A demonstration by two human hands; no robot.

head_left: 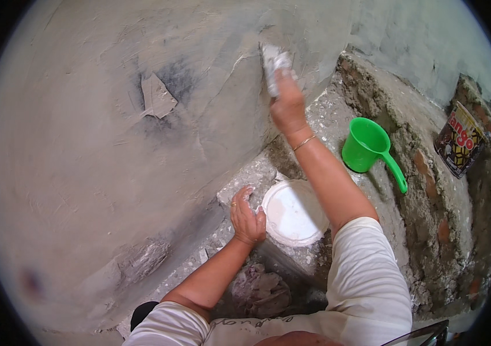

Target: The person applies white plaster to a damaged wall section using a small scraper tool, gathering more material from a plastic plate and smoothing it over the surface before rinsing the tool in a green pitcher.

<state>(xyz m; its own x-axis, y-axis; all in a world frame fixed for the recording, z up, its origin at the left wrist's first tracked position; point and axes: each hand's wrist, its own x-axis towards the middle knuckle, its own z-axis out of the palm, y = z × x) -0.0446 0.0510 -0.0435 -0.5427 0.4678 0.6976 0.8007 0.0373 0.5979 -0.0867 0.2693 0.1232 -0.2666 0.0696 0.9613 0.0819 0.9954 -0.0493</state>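
My right hand [290,109] is stretched out to the grey plastered wall [95,150], closed on a scraper [271,69]. White paste covers the scraper's flat blade, which is at the wall; motion blurs its edges. Lower down, my left hand [248,218] holds nothing, its fingers apart and bent, specked with white. It is right beside the left rim of a round tub of white paste [291,213]. Whether the fingers touch that rim I cannot tell. The tub stands on a rough ledge under my right forearm, which covers part of its right side.
A green long-handled mug [365,144] stands on the rough concrete steps [395,92] to the right. Farther right is a dark printed container [460,138]. Below the tub lies a crumpled greyish bag or cloth [260,288]. The wall has a pale angular patch [157,98].
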